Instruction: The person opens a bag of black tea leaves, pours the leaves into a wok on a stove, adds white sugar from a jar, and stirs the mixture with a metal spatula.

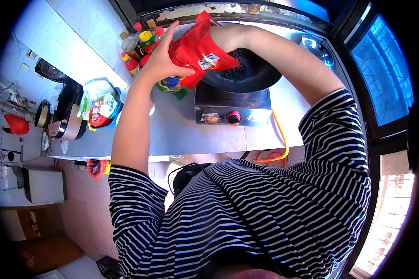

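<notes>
A red printed plastic bag (186, 50) is held up at the left side of a black wok (267, 71). My left hand (162, 62) grips the bag from its left side, thumb spread across the front. My right hand (225, 37) reaches into the bag's mouth; its fingers are hidden inside, so I cannot tell what they hold. Dark, shredded-looking bits (239, 69) lie in the bottom of the wok. Beneath the wok is a metal gas stove (232, 99) with a red-ringed black knob (233, 118) on its front.
Several sauce bottles (147, 37) crowd the tiled corner. Left along the counter (195, 141) are a plastic bag with garlic bulbs (97, 113) and a rice cooker (68, 127). An orange hose (282, 139) drops over the front edge. A glass lid (317, 48) is at the back right.
</notes>
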Demonstrator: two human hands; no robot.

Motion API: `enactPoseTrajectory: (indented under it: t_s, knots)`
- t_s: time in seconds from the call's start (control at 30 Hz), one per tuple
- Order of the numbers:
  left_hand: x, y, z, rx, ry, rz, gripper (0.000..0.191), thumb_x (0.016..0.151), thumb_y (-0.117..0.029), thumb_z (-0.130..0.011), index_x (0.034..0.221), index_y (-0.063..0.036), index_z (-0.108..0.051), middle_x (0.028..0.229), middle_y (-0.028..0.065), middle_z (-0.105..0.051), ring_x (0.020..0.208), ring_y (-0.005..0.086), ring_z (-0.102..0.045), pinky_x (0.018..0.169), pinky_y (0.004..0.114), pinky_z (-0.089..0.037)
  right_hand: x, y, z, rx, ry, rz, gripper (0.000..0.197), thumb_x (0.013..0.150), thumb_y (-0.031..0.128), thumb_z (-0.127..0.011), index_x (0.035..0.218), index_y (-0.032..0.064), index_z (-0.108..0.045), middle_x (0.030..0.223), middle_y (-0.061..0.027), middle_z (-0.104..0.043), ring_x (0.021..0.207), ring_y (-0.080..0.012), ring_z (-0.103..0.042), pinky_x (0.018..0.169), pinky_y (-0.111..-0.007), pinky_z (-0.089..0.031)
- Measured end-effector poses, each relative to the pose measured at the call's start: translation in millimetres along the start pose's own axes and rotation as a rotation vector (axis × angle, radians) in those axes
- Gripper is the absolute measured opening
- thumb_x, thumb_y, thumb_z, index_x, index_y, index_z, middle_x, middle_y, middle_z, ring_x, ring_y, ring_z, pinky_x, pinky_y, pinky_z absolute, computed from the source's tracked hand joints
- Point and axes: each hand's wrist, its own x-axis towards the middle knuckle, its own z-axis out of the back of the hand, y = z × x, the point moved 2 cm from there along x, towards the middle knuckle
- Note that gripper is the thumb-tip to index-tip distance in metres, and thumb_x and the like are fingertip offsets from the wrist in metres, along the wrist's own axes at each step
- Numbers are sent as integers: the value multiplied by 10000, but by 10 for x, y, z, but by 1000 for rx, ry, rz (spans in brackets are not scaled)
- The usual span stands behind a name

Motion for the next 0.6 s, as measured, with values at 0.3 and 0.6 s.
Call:
enactPoseTrajectory:
  t_s: [0.3,0.6]
  knots:
    - [29,-21,-68,-158,40,149,1252,512,-70,-882,1503,-219,-132,1444,186,-330,1286,261,-426,1026,381,-410,28,-300,-41,-19,-80,-101,373,708,257,-752,994,37,-660,976,-171,-674,934,-306,-636,852,-372,-487]
    - [89,39,-47,-39,-19,48,1282,521,-86,-888,1511,-217,-84,1461,159,-324,1264,269,-452,1024,369,-412,60,-368,-67,-41,-155,-34,326,770,221,-699,1022,17,-656,1015,-184,-665,944,-299,-639,846,-362,-489]
